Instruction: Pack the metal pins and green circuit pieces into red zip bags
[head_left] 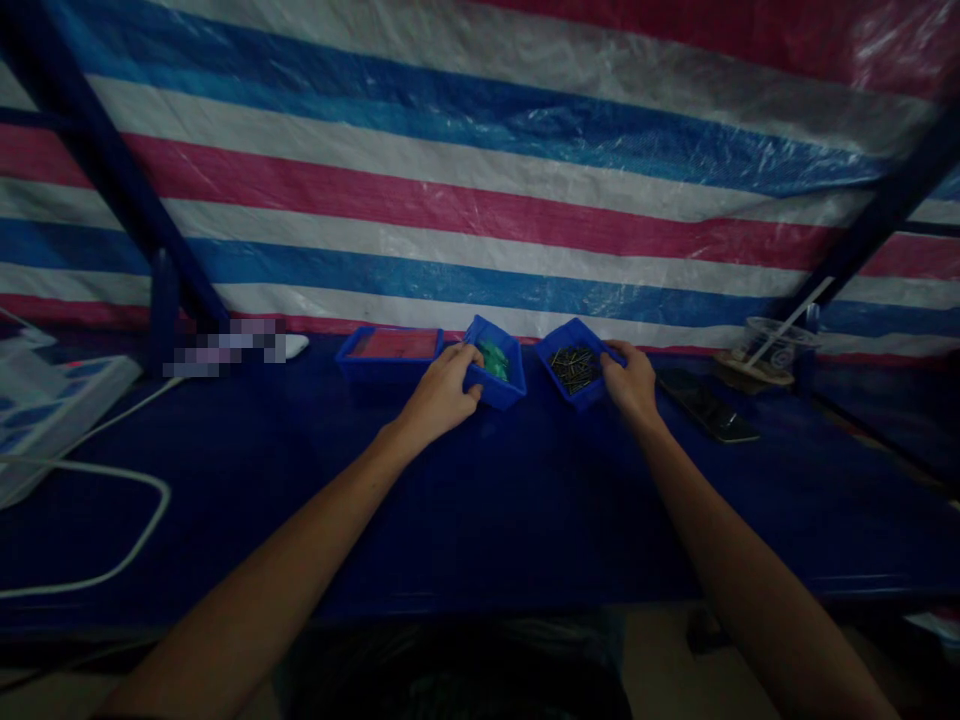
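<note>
Left hand grips green-parts bin | right hand grips pin bin

A striped tarpaulin fills the back of the scene — bands of blue, white and pink, creased and faintly glossy. It hangs just beyond the fingers, behind a dark blue table that stretches wide to both sides. Dark blue frame bars slant across the sheet, one far to the left of the fingers, another far to the right. A white cable loops over the table well left of the fingers. The light is dim — colours look muted and the near edge falls into shadow.
</note>
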